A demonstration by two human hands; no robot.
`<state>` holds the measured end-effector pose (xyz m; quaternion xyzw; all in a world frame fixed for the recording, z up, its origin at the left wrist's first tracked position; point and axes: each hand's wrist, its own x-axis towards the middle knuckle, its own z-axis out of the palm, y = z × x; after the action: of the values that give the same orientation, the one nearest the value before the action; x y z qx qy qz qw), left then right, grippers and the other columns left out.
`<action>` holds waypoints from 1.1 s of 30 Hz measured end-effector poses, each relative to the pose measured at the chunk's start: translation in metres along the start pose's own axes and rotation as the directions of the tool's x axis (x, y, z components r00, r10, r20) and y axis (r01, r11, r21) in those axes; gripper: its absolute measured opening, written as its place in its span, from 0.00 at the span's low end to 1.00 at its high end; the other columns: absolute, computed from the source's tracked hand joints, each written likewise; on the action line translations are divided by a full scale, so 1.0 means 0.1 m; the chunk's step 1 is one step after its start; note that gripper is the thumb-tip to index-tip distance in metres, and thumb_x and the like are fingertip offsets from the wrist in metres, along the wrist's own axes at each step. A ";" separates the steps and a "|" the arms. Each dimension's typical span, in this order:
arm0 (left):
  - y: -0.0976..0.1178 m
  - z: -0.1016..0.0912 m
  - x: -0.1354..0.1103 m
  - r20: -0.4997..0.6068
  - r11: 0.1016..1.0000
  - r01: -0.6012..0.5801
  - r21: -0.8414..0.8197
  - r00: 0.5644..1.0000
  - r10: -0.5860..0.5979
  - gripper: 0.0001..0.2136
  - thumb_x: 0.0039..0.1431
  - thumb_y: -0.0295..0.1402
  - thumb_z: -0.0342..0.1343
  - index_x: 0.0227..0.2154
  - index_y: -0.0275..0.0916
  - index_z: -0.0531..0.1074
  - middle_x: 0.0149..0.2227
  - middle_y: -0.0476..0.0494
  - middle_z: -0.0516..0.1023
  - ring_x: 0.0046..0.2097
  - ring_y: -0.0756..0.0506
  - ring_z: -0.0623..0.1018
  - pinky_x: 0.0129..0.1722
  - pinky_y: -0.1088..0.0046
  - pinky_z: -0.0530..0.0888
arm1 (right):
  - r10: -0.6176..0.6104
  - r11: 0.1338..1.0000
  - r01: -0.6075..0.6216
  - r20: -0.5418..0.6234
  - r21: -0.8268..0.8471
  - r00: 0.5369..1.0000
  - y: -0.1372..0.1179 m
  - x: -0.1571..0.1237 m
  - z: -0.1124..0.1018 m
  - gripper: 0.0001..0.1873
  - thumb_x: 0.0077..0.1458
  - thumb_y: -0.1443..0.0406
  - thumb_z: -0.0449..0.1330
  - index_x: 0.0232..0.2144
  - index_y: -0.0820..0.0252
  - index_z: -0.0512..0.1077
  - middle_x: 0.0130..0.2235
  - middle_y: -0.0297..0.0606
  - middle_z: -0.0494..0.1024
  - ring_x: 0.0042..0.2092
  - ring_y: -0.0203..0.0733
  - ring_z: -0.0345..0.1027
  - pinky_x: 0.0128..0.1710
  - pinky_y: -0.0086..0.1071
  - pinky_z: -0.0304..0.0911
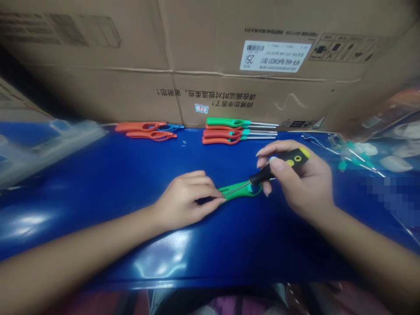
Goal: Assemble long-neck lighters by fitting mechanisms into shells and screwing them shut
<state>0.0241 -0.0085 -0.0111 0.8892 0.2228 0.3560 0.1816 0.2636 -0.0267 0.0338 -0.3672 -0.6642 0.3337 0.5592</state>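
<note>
My right hand (305, 183) grips a black and yellow screwdriver (272, 168) by its handle, the shaft slanting down to the left. Its tip reaches the fingertips of my left hand (188, 197), at the near edge of a green lighter handle (238, 191). My left hand is closed on the left end of that handle, which lies flat on the table, its loop end pointing right. Whatever sits right at the screwdriver's tip is too small to make out, and the handle's left end is hidden under my fingers.
Along the back of the blue table (131, 245) lie orange lighter handles (141, 127) and a stack of lighters with metal tubes (226, 131). Tiny pins (184, 143) lie in front. A large cardboard box (131, 78) stands behind; bagged parts (364, 153) are at right, a plastic container (62, 144) left.
</note>
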 end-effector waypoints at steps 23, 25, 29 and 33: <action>0.00 0.02 0.02 0.069 0.996 0.081 -0.027 0.994 -0.079 0.21 0.57 0.39 0.68 0.51 0.38 0.75 0.48 0.40 0.78 0.49 0.43 0.76 0.51 0.64 0.75 | -0.257 0.958 0.260 0.037 -0.122 0.966 0.09 -0.14 0.13 0.36 0.59 0.70 0.62 0.63 0.35 0.56 0.52 0.38 0.75 0.42 0.43 0.77 0.31 0.34 0.77; 0.00 0.03 0.02 0.122 0.994 0.107 -0.018 0.987 -0.104 0.24 0.57 0.38 0.67 0.55 0.37 0.72 0.51 0.39 0.77 0.53 0.42 0.75 0.54 0.63 0.74 | -0.250 0.958 0.255 0.053 -0.133 0.967 0.09 -0.12 0.13 0.36 0.59 0.70 0.62 0.63 0.36 0.55 0.54 0.40 0.74 0.42 0.44 0.77 0.31 0.35 0.78; -0.01 0.03 0.02 0.174 0.993 0.115 -0.023 0.979 -0.109 0.22 0.58 0.29 0.61 0.55 0.36 0.71 0.50 0.40 0.79 0.51 0.42 0.76 0.55 0.62 0.74 | -0.260 0.952 0.275 0.124 -0.132 0.958 0.09 -0.11 0.10 0.37 0.59 0.70 0.61 0.64 0.37 0.56 0.58 0.40 0.71 0.45 0.43 0.77 0.35 0.36 0.79; -0.01 0.03 0.02 0.175 0.992 0.112 -0.050 0.979 -0.101 0.20 0.59 0.28 0.59 0.55 0.37 0.72 0.49 0.40 0.79 0.51 0.42 0.77 0.54 0.63 0.75 | -0.288 0.944 0.308 0.156 -0.121 0.945 0.11 -0.11 0.10 0.39 0.59 0.72 0.61 0.65 0.37 0.55 0.58 0.40 0.69 0.46 0.43 0.76 0.38 0.38 0.79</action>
<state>0.0274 -0.0070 -0.0122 0.8976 0.2428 0.2741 0.2455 0.2560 -0.0314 0.0174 -0.2779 -0.7711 0.2206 0.5287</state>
